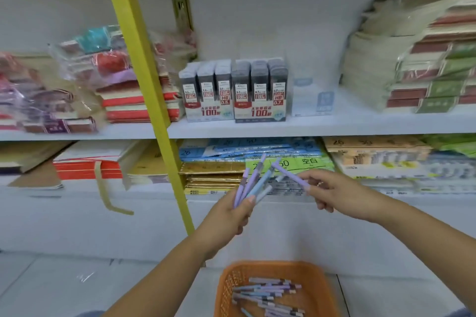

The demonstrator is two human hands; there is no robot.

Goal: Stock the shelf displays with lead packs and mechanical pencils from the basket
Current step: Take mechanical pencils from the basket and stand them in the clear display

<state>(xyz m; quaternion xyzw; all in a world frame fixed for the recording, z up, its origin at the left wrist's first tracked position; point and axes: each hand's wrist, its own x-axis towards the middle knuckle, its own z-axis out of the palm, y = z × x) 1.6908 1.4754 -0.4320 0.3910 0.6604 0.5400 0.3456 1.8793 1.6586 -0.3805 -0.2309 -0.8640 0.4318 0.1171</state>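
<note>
Lead stocked, pencils still going up

Two lead pack displays (233,91) already stand on the middle shelf (360,125), printed "100", "HB", and "0.5" on the left one, "0.7" on the right one; a pale display box (313,100) just right of them looks unfilled. The left hand (231,216) grips a fanned bundle of mechanical pencils (253,183), and the right hand (332,189) pinches a single purple pencil (289,175) at its near end, both in front of the lower shelf. More loose pencils (268,296) lie in the orange basket (226,280) near the floor, so I judge the pencil stocking well short of done. A green label (310,161) behind the hands reads "50" and "空白".
</note>
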